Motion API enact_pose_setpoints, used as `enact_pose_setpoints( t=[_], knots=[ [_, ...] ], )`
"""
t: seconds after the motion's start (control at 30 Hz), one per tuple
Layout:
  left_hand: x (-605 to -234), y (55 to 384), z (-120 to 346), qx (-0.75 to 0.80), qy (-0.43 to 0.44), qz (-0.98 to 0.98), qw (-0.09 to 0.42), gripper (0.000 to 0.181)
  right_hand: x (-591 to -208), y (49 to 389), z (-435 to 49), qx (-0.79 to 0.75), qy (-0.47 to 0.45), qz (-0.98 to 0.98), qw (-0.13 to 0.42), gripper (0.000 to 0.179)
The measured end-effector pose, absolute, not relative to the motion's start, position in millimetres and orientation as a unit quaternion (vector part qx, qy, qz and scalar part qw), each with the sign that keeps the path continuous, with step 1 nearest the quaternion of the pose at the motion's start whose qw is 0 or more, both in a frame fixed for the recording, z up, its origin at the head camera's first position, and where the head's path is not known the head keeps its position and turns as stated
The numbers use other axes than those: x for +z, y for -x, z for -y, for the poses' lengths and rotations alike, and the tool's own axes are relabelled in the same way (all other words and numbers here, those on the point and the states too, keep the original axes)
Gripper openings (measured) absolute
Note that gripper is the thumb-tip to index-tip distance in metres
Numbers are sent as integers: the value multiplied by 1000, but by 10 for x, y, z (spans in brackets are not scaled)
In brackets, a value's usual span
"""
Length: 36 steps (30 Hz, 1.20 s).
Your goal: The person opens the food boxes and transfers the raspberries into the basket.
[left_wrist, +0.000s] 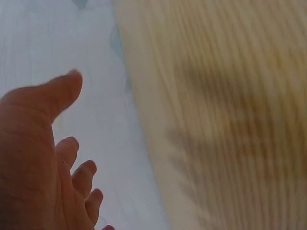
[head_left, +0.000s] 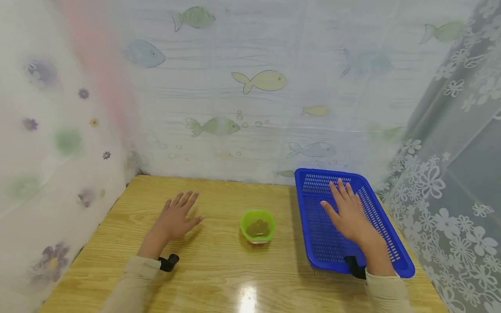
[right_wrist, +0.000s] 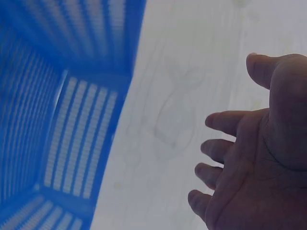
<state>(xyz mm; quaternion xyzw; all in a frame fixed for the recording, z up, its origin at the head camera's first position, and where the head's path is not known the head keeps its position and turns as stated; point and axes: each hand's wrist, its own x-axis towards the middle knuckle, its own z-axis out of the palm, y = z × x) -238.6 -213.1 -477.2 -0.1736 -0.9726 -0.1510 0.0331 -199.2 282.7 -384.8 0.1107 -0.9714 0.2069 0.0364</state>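
My left hand (head_left: pixel 177 219) hovers over the left part of the wooden table with its fingers spread, holding nothing; its shadow falls on the wood in the left wrist view. Over a blue plastic basket (head_left: pixel 303 217) on the right is my right hand (head_left: pixel 348 215), fingers extended and spread, apart from the basket in the right wrist view. Between the hands a small container with a bright green rim (head_left: pixel 243 226) stands on the table. Several small brownish round things (head_left: pixel 258 228) show inside it, too small to identify.
The wood-grain table (head_left: pixel 219 278) runs back to a wall sheet printed with fish (head_left: pixel 268 81). A flowered sheet (head_left: pixel 51 174) hangs along the left side, and a sheer curtain with white flowers (head_left: pixel 446 221) borders the right. The basket stands near the table's right edge.
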Motion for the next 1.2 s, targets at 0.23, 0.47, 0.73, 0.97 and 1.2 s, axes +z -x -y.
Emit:
enact_pose_setpoints(
  t=[0.23, 0.47, 0.73, 0.97, 1.2],
  knots=[
    [-4897, 2226, 1855, -191, 219, 957, 4, 88, -3891, 1685, -2431, 261, -175, 949, 19, 71],
    [-4991, 2120, 1594, -261, 262, 929, -13, 89, -3989, 1468, -2002, 237, -235, 942, 41, 69],
    [-5139, 2088, 1329, -392, 258, 883, -32, 89, -4395, 1337, -1488, 192, -268, 944, -6, 75],
    [-5236, 2144, 1088, -517, 251, 817, -55, 94, -4703, 1452, -1346, 206, -248, 946, 33, 72],
    [-5282, 2180, 897, -583, 225, 775, -98, 102, -4879, 1631, -1354, 251, -252, 930, 91, 60]
  ],
)
